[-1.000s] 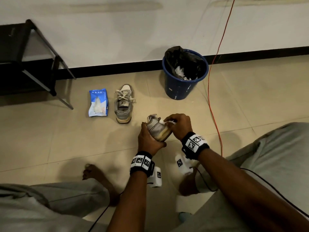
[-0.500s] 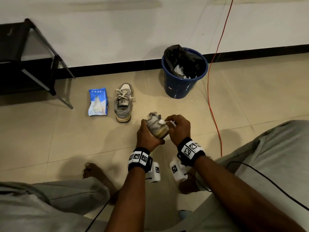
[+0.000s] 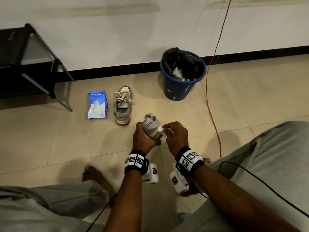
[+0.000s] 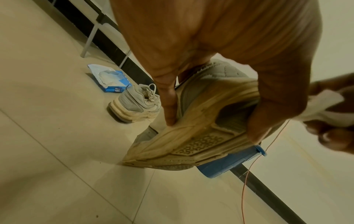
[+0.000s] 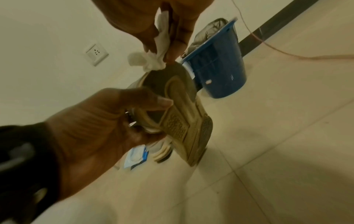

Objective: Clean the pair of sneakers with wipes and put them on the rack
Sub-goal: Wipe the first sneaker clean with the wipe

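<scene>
- Tiled floor [image 3: 50,139] by a white wall; head view shows rack [image 3: 20,64], wipes pack [image 3: 97,104], second sneaker [image 3: 122,106], blue bin [image 3: 182,86].
- Left hand [image 3: 143,139] grips the held sneaker [image 3: 151,127], toe down.
- Right wrist view alone shows the right hand [image 5: 153,19] pinching a wipe [image 5: 153,59] against the heel.

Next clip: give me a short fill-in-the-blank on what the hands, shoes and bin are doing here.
1. The left hand grips a sneaker while the right hand pinches a white ____.
2. The other sneaker stands on the floor beside the blue pack of ____.
3. The blue bucket is lined with a ____ bag.

Missing words: wipe; wipes; black
</scene>
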